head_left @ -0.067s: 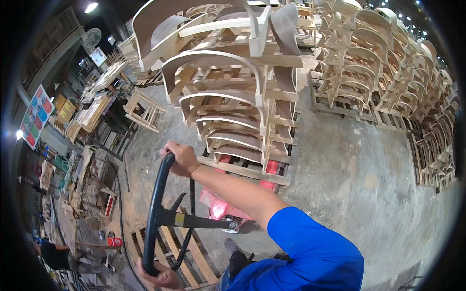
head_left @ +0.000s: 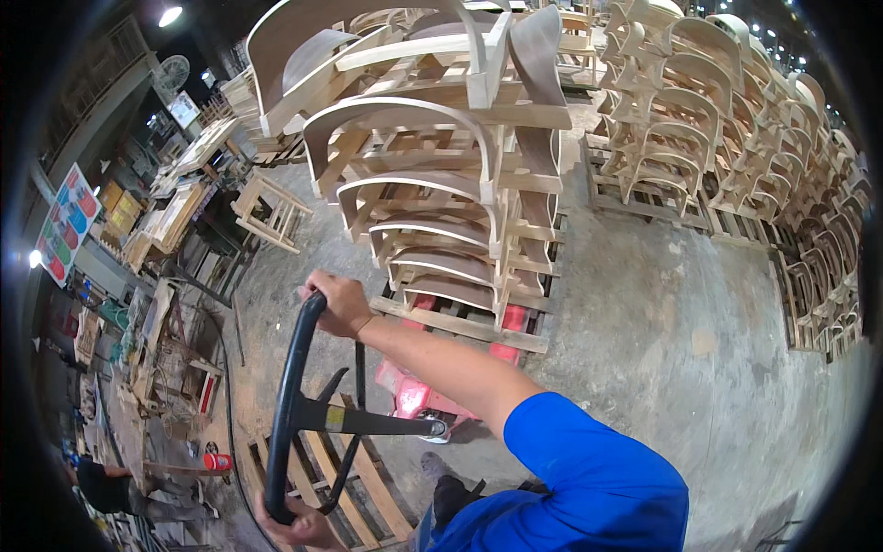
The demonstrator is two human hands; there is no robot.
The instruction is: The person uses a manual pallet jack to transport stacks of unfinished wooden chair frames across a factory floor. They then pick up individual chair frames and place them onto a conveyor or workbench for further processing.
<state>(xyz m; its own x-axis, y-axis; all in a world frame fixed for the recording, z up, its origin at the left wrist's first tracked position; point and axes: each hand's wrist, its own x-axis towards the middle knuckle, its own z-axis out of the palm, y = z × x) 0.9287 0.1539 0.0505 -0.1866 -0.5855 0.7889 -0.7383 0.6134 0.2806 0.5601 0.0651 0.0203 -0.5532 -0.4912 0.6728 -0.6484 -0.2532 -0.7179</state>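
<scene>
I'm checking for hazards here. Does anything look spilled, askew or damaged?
Nothing is plainly broken or toppled: the stack and black handle look intact. Only a tan patch right of the stack stands out against the grey floor; spill or old stain, I cannot tell.

Handle [head_left: 288,396] smooth, slightly glossy; stacked frames [head_left: 414,175] matt wood.

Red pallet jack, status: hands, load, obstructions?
Right hand, left hand gripping black handle. Curved wooden frames stacked on pallet ahead. Second pallet on floor beside jack.
</scene>
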